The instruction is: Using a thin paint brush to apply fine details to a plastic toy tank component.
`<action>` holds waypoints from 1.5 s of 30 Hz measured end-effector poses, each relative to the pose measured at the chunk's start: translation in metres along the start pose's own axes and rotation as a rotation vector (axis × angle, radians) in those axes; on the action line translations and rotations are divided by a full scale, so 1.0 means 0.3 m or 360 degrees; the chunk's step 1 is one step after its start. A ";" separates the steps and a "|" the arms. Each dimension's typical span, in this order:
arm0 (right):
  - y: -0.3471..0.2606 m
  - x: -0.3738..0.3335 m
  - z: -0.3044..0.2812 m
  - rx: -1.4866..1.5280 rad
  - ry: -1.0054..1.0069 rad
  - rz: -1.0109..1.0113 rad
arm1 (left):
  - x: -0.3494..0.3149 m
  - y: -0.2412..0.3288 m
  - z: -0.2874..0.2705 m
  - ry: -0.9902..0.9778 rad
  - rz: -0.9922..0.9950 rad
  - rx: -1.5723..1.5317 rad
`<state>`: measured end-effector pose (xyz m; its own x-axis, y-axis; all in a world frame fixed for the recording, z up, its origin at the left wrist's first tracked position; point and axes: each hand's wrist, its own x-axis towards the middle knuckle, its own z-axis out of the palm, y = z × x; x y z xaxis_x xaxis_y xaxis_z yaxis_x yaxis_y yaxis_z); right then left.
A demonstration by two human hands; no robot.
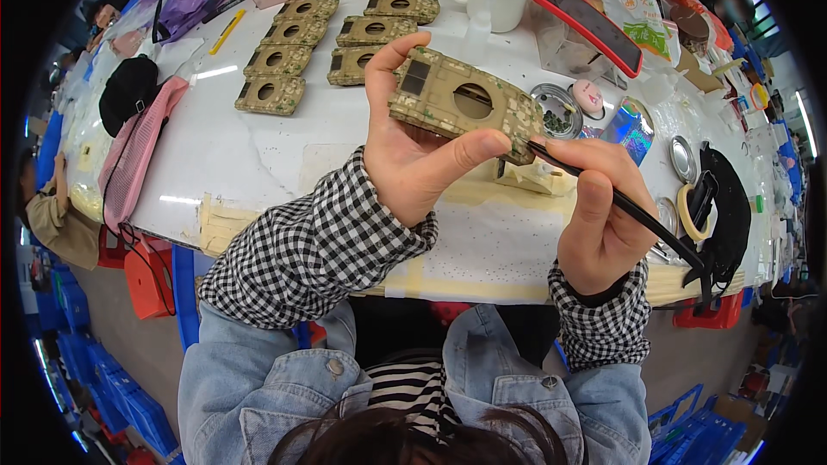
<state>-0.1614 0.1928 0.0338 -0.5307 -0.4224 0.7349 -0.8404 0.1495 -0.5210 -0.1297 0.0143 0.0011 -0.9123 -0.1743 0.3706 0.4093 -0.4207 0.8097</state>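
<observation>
Evidently, a camouflage-patterned, hard-shelled model tank hull (pixel 441 96) with a round top opening is held aloft over the glossy white tabletop (pixel 207 151). Its long sides are gripped by the left hand (pixel 413 155), the thumb laid along the near edge, the fingers curled around the rear and underside. A slim, smooth black tool (pixel 646 218) is pinched narrowly by the right hand (pixel 607 215); its tip is brought to the hull's right end, though contact cannot be confirmed. Beneath, a dotted white paper sheet (pixel 482 250) is bordered by pale yellow tape near the table's front edge. Seven similar hulls (pixel 276 59) are arranged in two columns beyond. To their left, an open stretch of white surface is bounded by a pink mesh item (pixel 142 164). Close on the right, working room is narrowed by a round metal dish (pixel 572 126).
</observation>
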 end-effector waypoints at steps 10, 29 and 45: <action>0.010 0.001 -0.013 0.0190 0.0105 0.0054 | 0.005 -0.007 -0.015 -0.0002 -0.0093 -0.0039; 0.020 0.052 -0.057 0.0507 -0.0346 -0.0111 | 0.012 -0.003 0.001 -0.0263 -0.0908 -0.0377; 0.016 0.049 -0.043 0.0370 -0.0337 -0.0177 | 0.012 -0.011 0.002 -0.0243 -0.0930 -0.0382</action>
<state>-0.1747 0.1988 0.0478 -0.3819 -0.6049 0.6987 -0.8312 -0.1058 -0.5459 -0.1342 0.0156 0.0000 -0.9640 0.2646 -0.0253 -0.1846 -0.5983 0.7797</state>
